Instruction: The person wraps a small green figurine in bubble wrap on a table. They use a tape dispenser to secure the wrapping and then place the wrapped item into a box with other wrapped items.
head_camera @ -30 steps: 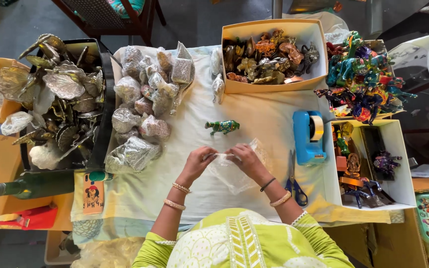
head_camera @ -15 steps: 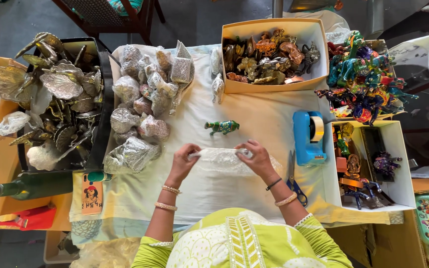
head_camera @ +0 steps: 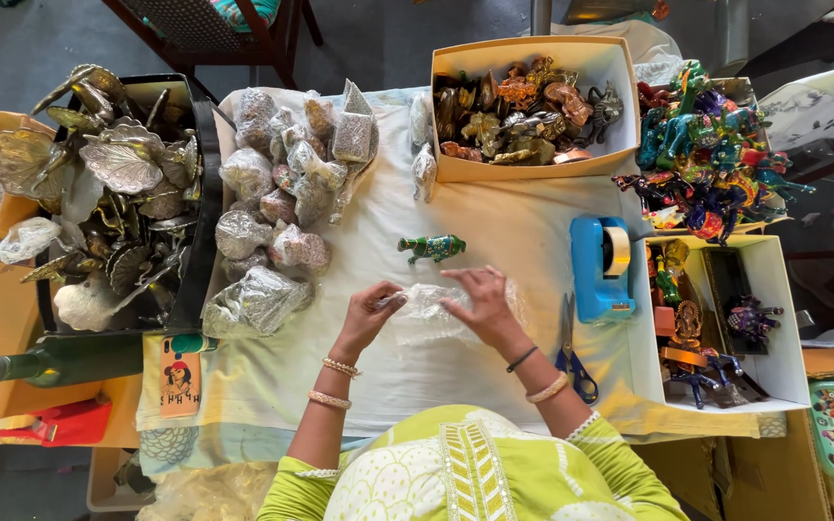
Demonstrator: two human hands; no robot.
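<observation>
Head view, looking straight down at a tabletop (head_camera: 494,232) w/ a pale cloth over it. Both hands work a clear plastic bag (head_camera: 427,314) lying flat on the cloth just in front of the person, near centre. Left hand (head_camera: 371,314) has its grip pinched together on the bag's left edge, fingers curled in. Right hand (head_camera: 480,301) lies on the bag's right part, fingers spread and pressing down on the plastic; can't tell if thumb is tucked under it. Just beyond the bag, apart from both hands, stands a small green animal figurine (head_camera: 432,247). Left of that, a heap of bubble-wrapped bundles (head_camera: 282,203) runs up the cloth. Further left, a black tray (head_camera: 207,183) piled w/ silver and brass leaf-shaped metal pieces. At the top, a cream cardboard box (head_camera: 533,166) holds bronze-coloured figurines; to its right, a pile of brightly painted figurines (head_camera: 707,154). Right of the hands: a blue tape dispenser (head_camera: 598,268), blue-handled scissors (head_camera: 573,347) beside the right wrist, and a white box (head_camera: 784,328) w/ a few more figurines. Green glass bottle (head_camera: 60,359) lies at far left.
</observation>
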